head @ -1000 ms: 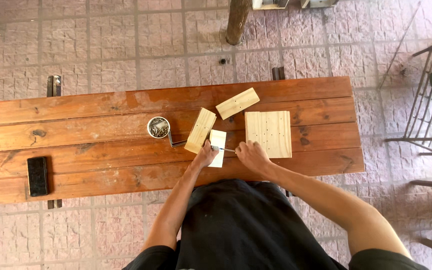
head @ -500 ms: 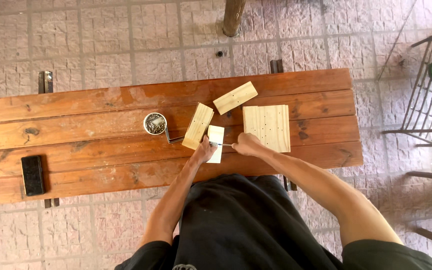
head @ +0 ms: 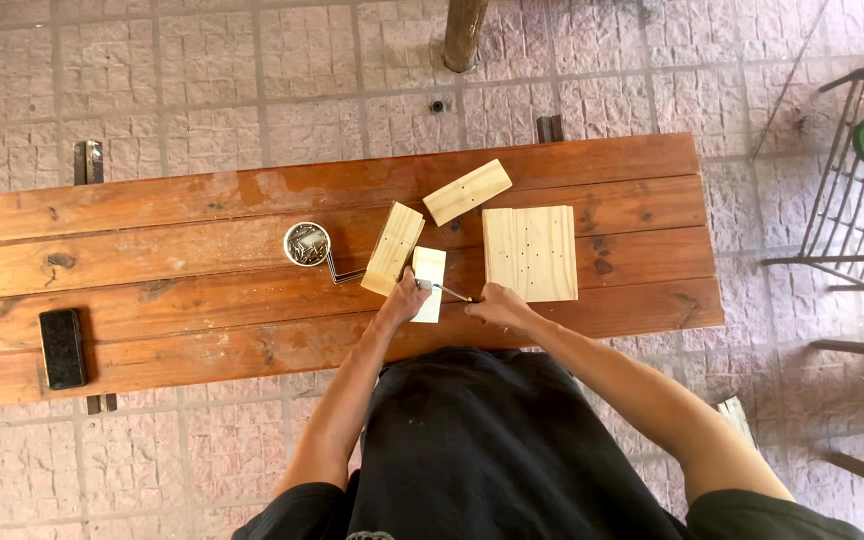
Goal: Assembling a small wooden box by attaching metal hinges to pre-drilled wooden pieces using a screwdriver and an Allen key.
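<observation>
Wooden tabletop [head: 152, 290] of reddish planks, seen from above, on a paved floor [head: 202, 90]. At its middle, 4 pale wood pieces: small block [head: 430, 280] lying flat near the front edge, long block [head: 393, 248] tilted just left of it and touching its corner, another long block [head: 467, 191] angled behind, square board [head: 530, 253] with small holes to the right. Left hand [head: 404, 300] closed on the small block's lower left edge, pinning it down. Right hand [head: 495, 305] closed around a thin metal tool [head: 447, 291], tip pointing left onto the small block; exact kind of tool too small to tell. Round tin [head: 307, 243] of nails or screws left of the long block, bent metal rod [head: 342, 272] just beside it. Black rectangular object [head: 62, 347] far left on the tabletop, well apart from the rest. Metal chair frame [head: 852, 190] with a green cushion at the right, wooden post [head: 464, 32] beyond the tabletop. Dark shirt [head: 482, 450] filling the bottom of the view.
</observation>
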